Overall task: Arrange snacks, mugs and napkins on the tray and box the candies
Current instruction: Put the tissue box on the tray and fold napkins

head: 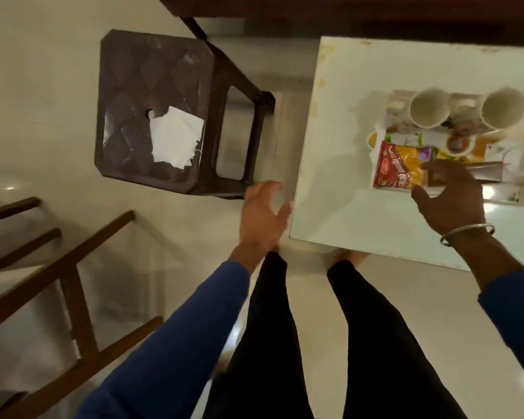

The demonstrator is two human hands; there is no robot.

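A patterned tray (pixel 508 195) lies on the pale table (pixel 345 213). Two white mugs (pixel 429 107) (pixel 503 109) stand along its far side. A red and yellow snack packet (pixel 398 167) lies at the tray's left end. My right hand (pixel 449 198) hovers over the tray with fingers spread, touching the packet's right edge and a brown box-like thing (pixel 484 173). My left hand (pixel 263 213) hangs open in the air left of the table's corner, holding nothing. White napkins (pixel 176 137) lie on a dark plastic stool (pixel 152 86) further left.
The stool stands on the floor between the table and a wooden chair frame (pixel 58 267) at lower left. My legs (pixel 315 328) are at the table's near edge. Dark furniture (pixel 315 10) runs along the top.
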